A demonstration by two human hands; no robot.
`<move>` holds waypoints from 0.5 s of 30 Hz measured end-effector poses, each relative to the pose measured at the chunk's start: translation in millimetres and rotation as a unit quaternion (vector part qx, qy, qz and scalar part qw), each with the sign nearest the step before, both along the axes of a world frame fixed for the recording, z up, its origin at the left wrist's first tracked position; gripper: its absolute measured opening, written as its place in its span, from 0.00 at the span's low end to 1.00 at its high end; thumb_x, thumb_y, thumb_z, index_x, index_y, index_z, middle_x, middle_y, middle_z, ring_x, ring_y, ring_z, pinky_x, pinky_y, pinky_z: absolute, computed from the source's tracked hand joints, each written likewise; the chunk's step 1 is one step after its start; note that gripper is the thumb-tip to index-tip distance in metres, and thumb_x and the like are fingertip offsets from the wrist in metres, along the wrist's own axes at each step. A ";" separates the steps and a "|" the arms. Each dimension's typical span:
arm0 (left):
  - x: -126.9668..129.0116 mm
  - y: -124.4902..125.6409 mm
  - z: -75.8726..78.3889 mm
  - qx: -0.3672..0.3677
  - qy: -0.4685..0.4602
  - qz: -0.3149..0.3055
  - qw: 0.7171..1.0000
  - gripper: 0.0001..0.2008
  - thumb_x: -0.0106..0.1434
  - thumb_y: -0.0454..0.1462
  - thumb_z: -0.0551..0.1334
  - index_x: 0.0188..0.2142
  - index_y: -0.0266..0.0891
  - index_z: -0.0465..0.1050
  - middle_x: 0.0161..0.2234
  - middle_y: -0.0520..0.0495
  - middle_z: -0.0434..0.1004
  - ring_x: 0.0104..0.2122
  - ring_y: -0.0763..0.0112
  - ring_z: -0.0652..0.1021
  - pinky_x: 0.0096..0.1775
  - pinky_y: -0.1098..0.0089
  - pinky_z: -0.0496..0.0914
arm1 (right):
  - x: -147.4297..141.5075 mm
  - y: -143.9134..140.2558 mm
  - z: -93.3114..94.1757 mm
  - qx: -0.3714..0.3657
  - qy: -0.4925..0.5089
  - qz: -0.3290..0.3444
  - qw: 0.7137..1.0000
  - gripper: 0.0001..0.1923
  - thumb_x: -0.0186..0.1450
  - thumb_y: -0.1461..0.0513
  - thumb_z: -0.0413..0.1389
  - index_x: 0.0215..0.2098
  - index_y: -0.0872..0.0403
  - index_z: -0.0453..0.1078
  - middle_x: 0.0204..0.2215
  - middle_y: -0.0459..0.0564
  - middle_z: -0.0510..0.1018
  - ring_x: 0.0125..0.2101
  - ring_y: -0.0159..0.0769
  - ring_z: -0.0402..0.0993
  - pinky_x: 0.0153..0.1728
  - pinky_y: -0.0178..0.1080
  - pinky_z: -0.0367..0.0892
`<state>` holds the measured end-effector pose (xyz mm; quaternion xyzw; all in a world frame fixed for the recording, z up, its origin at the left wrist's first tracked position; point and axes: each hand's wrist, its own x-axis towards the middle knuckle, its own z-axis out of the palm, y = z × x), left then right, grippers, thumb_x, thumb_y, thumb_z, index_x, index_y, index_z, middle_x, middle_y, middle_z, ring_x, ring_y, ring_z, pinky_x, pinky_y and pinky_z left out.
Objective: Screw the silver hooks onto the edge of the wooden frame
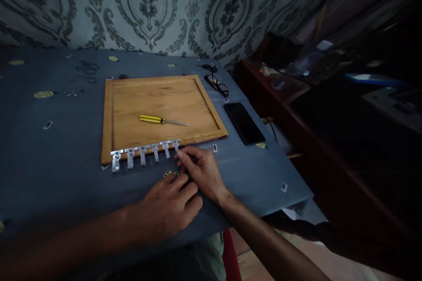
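A framed wooden panel [154,96] lies flat, with a row of several silvery metal hooks [143,154] along its near edge. My right hand [204,170] reaches the rightmost metal hook [176,144], thumb and forefinger closed on its lower end. Just in front of the panel, my left hand [171,204] is held low over the cloth with its fingers curled together, close to the right fingers. Whatever it may hold is hidden. A screwdriver [152,119] with a yellow and black handle rests on the panel, its shaft pointing right.
The table has a blue patterned cloth [59,153]. Right of the panel lie a black phone [244,123] and eyeglasses [216,84]. Small metal bits [70,94] are scattered at left. Behind hangs a patterned curtain [148,4]; a dark red cabinet [316,136] stands at right.
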<state>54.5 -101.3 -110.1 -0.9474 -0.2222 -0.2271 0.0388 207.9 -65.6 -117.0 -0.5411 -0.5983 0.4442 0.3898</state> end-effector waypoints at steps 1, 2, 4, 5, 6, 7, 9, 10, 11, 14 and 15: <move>-0.1 -0.3 1.5 0.001 0.000 0.000 1.000 0.14 0.59 0.38 0.71 0.33 0.41 0.65 0.32 0.51 0.71 0.38 0.62 0.74 0.37 0.62 0.69 | 0.0 -0.1 -0.4 -0.001 0.002 0.001 1.000 0.16 0.70 0.53 0.56 0.29 0.52 0.74 0.22 0.44 0.78 0.23 0.32 0.74 0.27 0.33 0.67; -0.2 -0.6 3.1 0.002 -0.001 0.000 1.000 0.13 0.59 0.38 0.70 0.33 0.41 0.65 0.32 0.51 0.71 0.37 0.63 0.74 0.36 0.63 0.69 | -0.1 -0.1 -0.7 -0.002 0.004 0.002 1.000 0.16 0.70 0.52 0.56 0.29 0.53 0.74 0.22 0.45 0.78 0.23 0.32 0.74 0.26 0.33 0.66; -0.9 -1.3 6.6 0.005 -0.004 0.002 1.000 0.12 0.61 0.38 0.68 0.33 0.41 0.64 0.32 0.51 0.71 0.35 0.65 0.74 0.34 0.63 0.67 | -0.4 0.0 -1.0 -0.005 0.007 0.003 1.000 0.17 0.69 0.51 0.56 0.29 0.53 0.74 0.22 0.45 0.78 0.21 0.31 0.73 0.25 0.33 0.66; -1.6 -1.7 8.8 0.007 -0.007 0.002 1.000 0.11 0.62 0.38 0.68 0.33 0.41 0.64 0.31 0.52 0.71 0.34 0.66 0.74 0.33 0.63 0.67 | -0.6 0.0 -1.1 -0.006 0.010 0.003 1.000 0.17 0.69 0.51 0.56 0.29 0.53 0.74 0.22 0.45 0.78 0.21 0.31 0.73 0.25 0.33 0.66; -2.5 -2.2 11.2 0.009 -0.008 0.001 1.000 0.12 0.62 0.38 0.68 0.33 0.41 0.64 0.31 0.52 0.70 0.33 0.67 0.73 0.33 0.64 0.67 | -0.8 0.0 -1.0 -0.008 0.012 0.002 1.000 0.17 0.68 0.51 0.56 0.29 0.53 0.74 0.22 0.44 0.78 0.20 0.30 0.73 0.25 0.33 0.66; -3.8 -2.8 13.9 0.012 -0.010 0.001 1.000 0.12 0.62 0.38 0.68 0.32 0.41 0.64 0.30 0.53 0.70 0.32 0.67 0.73 0.33 0.64 0.67 | -1.1 0.0 -0.8 -0.009 0.016 0.002 1.000 0.17 0.68 0.50 0.57 0.29 0.53 0.74 0.22 0.44 0.78 0.20 0.30 0.73 0.24 0.33 0.66; -7.9 -4.6 19.7 0.016 -0.007 -0.005 1.000 0.13 0.62 0.38 0.69 0.32 0.41 0.64 0.30 0.53 0.69 0.32 0.68 0.73 0.33 0.64 0.67 | -1.5 -0.5 0.3 -0.009 0.028 -0.001 1.000 0.18 0.67 0.49 0.58 0.29 0.53 0.74 0.22 0.44 0.78 0.20 0.30 0.73 0.24 0.33 0.67; -10.8 -5.9 22.4 0.016 -0.003 -0.009 1.000 0.14 0.62 0.39 0.70 0.32 0.41 0.64 0.30 0.54 0.69 0.32 0.68 0.73 0.34 0.64 0.67 | -1.7 -0.8 1.1 -0.007 0.038 -0.006 0.999 0.18 0.67 0.48 0.58 0.29 0.53 0.74 0.22 0.45 0.78 0.20 0.30 0.73 0.24 0.33 0.67; -14.4 -7.4 24.5 0.015 0.002 -0.015 1.000 0.14 0.61 0.39 0.70 0.32 0.41 0.64 0.30 0.54 0.70 0.32 0.68 0.72 0.34 0.64 0.66 | -1.7 -1.2 2.1 -0.006 0.051 -0.013 0.999 0.19 0.66 0.47 0.59 0.29 0.53 0.74 0.22 0.45 0.78 0.20 0.30 0.73 0.24 0.33 0.67; -27.3 -13.1 25.9 0.009 0.010 -0.031 0.999 0.15 0.61 0.38 0.71 0.32 0.41 0.64 0.30 0.54 0.69 0.31 0.68 0.72 0.33 0.64 0.64 | -1.5 -2.1 5.2 0.000 0.089 -0.043 0.995 0.20 0.65 0.45 0.60 0.31 0.54 0.75 0.23 0.45 0.78 0.19 0.29 0.71 0.23 0.33 0.67; -31.7 -15.0 24.7 0.010 0.006 -0.031 0.999 0.14 0.61 0.37 0.70 0.32 0.41 0.64 0.29 0.54 0.69 0.31 0.68 0.72 0.33 0.64 0.63 | -1.3 -2.3 6.1 0.000 0.097 -0.053 0.994 0.21 0.65 0.44 0.60 0.31 0.54 0.75 0.22 0.44 0.77 0.18 0.29 0.71 0.23 0.33 0.67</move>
